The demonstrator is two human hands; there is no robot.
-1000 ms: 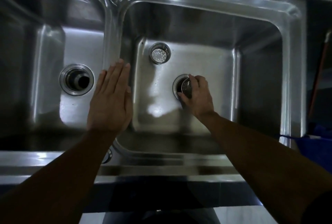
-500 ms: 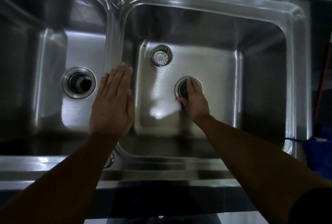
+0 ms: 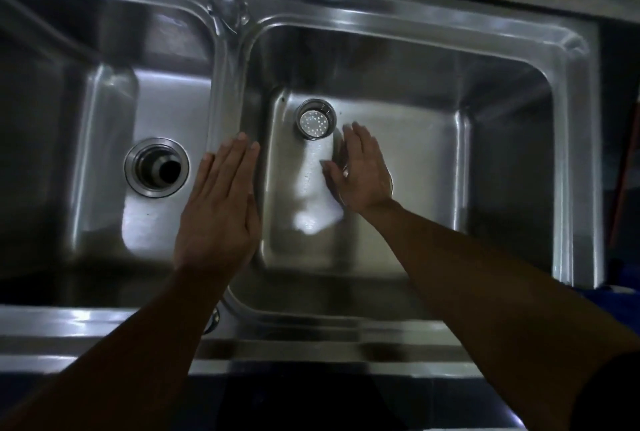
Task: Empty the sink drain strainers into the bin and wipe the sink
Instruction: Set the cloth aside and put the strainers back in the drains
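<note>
Head view down into a double sink point(image 3: 575, 153). Left hand point(image 3: 218, 209) flat on the divider point(image 3: 225, 84), fingers straight and together, holding nothing. Right hand point(image 3: 362, 171) flat on the floor of the right basin point(image 3: 433, 160), fingers straight and close, covering that drain; impossible to tell whether a strainer sits beneath. Loose strainer point(image 3: 316, 119) upright just beyond those fingertips, untouched, apparently empty. Left drain point(image 3: 156, 167) open, without strainer. Looks like the strainer step near its end, wiping not yet begun; no bin or cloth in sight. Next: pinch the loose strainer's rim, lift over the divider, seat squarely in the left drain.
</note>
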